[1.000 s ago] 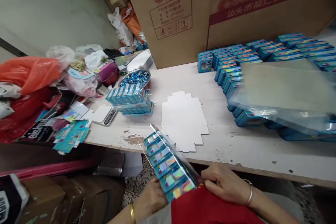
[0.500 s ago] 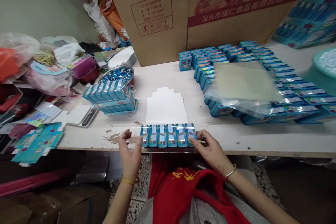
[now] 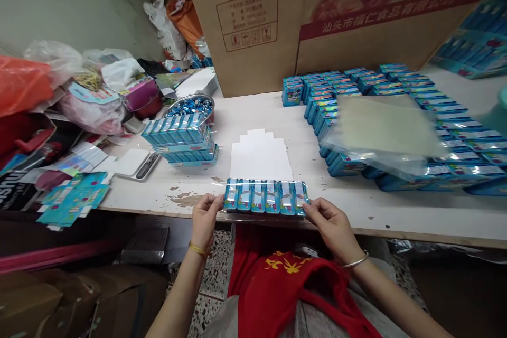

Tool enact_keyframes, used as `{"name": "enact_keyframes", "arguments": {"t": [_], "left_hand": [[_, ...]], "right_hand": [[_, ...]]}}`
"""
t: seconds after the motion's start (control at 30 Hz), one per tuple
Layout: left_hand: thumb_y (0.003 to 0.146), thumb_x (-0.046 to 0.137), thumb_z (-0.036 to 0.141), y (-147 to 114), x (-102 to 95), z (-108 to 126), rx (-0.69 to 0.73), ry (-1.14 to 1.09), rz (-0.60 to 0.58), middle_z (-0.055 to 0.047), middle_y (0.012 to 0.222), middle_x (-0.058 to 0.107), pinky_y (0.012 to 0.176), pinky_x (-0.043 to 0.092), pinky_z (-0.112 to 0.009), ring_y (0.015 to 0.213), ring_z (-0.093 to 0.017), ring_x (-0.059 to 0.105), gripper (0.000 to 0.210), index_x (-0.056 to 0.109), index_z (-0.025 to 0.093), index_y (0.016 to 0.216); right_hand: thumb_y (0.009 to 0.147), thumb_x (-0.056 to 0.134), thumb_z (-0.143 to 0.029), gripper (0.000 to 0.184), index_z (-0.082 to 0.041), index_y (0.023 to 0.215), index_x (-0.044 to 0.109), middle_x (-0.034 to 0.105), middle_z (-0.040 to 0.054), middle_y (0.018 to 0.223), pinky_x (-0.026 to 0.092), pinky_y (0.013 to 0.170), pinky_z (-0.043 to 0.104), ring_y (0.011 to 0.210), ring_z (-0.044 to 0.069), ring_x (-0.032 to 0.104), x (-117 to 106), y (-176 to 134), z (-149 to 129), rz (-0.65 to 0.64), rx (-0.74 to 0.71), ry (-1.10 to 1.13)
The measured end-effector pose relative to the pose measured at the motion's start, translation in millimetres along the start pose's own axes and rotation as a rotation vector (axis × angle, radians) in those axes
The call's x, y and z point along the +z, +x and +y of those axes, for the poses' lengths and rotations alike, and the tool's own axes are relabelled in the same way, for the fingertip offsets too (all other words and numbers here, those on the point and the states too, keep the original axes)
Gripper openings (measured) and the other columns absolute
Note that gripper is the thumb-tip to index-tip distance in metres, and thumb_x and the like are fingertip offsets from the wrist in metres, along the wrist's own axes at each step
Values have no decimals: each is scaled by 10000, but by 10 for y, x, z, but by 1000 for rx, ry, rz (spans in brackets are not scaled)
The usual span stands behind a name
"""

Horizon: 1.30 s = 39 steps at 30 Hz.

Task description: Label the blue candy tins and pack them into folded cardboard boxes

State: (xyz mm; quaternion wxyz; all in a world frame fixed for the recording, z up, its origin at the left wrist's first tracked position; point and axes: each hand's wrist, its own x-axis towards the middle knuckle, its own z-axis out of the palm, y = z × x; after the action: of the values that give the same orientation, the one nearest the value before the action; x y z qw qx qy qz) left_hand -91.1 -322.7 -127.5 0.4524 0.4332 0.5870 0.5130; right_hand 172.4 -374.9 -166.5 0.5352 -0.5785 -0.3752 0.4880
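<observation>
A row of several small blue boxes (image 3: 265,198) lies at the table's front edge, with clear plastic film (image 3: 241,217) around it. The film glints and sticks out past the boxes' front and left side. At the left end, my left hand (image 3: 206,219) pinches the film between thumb and fingers. My right hand (image 3: 330,224) is closed at the opposite end, its thumb by the last box and its fingers gripping the film there. Just behind the row are white card sheets (image 3: 261,153), lying flat on the table.
Wrapped blue packs (image 3: 180,140) are stacked at left, before a metal bowl (image 3: 212,116) of shiny blue pieces. Many blue boxes (image 3: 293,92) stand in rows at right, with a stack of clear film sheets (image 3: 388,127) on top. A large carton (image 3: 253,68) stands behind.
My left hand has gone from spread fingers to a pinch on the film at the row's left end. My right hand stays at the right end. The camera view has shifted slightly.
</observation>
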Motion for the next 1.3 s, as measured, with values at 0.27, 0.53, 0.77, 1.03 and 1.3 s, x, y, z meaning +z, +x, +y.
{"name": "enact_keyframes", "arguments": {"t": [0.27,0.53,0.77,1.03,1.3], "left_hand": [[630,759,404,70,127,104,14,6,5,41,543,496,576,376,-194,559,-75,440,363,514,150,544],[607,779,360,129,162,299,56,-21,68,39,544,512,583,367,-205,562,-75,439,330,538,146,534],[551,814,313,236,-84,645,148,-70,185,51,533,516,585,379,-199,555,-64,451,305,561,144,535],[524,809,292,521,-618,1419,340,-1,307,39,509,503,524,417,-195,521,-70,471,310,536,150,491],[525,767,197,1641,-1214,2236,358,-20,278,-6,598,612,489,462,-217,521,-107,570,223,562,133,587]], "right_hand": [[656,745,-532,437,-202,601,464,481,-41,618,508,607,244,607,107,483,-68,42,-181,45,89,206],[646,768,-505,408,-196,613,504,521,-39,644,539,656,246,630,102,515,-32,66,-305,40,94,267],[659,753,-521,437,-194,599,468,490,-44,614,538,666,253,622,97,507,262,168,-653,-14,-16,274],[662,746,-527,438,-201,608,458,488,-40,633,564,735,323,655,111,551,883,474,-1266,-165,-163,301],[657,746,-507,448,-213,639,410,504,-52,630,551,632,281,609,96,567,1963,1326,-1994,-276,-295,364]]}}
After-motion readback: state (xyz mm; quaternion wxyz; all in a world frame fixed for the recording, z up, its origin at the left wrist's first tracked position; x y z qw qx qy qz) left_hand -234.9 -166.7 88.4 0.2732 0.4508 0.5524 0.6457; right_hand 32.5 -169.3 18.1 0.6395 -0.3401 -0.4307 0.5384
